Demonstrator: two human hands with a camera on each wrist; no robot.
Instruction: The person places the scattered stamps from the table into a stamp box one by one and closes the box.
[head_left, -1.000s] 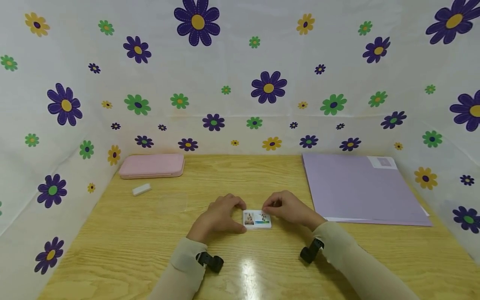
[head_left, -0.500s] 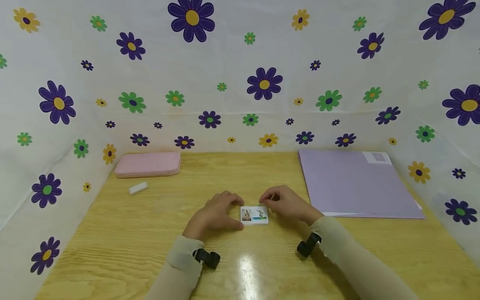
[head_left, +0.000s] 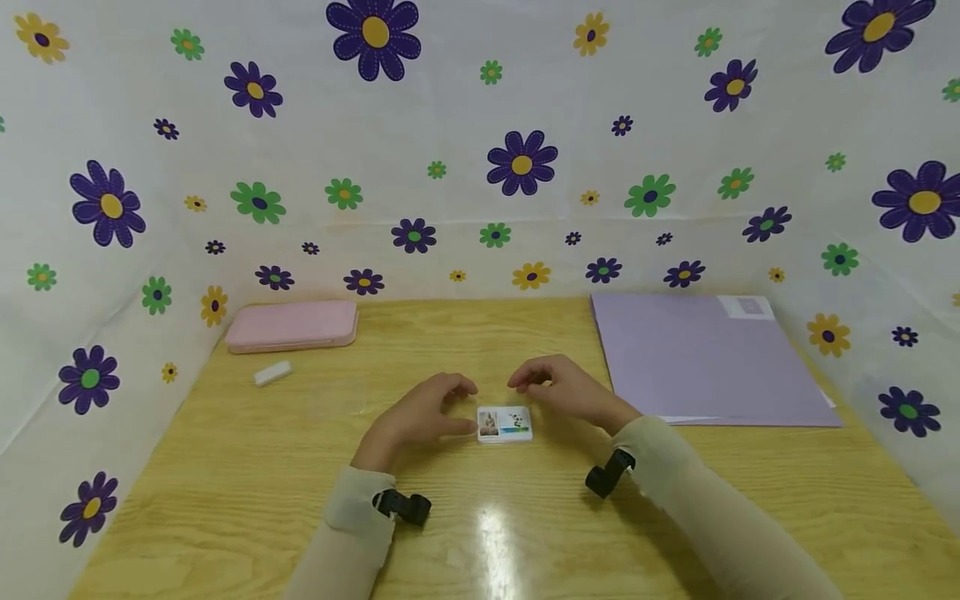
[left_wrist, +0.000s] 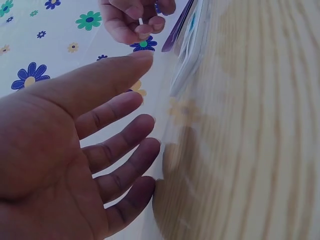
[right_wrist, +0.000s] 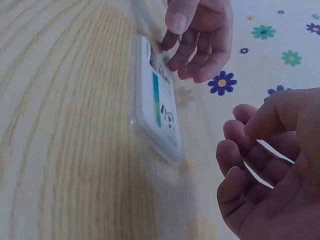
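Now the small white case (head_left: 504, 424) lies flat on the surface (head_left: 450, 525), the left hand (head_left: 411, 411) just beside it, fingers spread. The right hand (head_left: 567, 389), fingers loosely curled and seemingly empty, has left its corner, so the case appears released. Farther off lies a purple folder (head_left: 682, 358).

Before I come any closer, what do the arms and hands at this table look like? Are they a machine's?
No, a person's. The left sleeve and right sleeve are long, plain and beige. A small black device is worn at the left wrist and another at the right. The left hand and right hand are ungloved.
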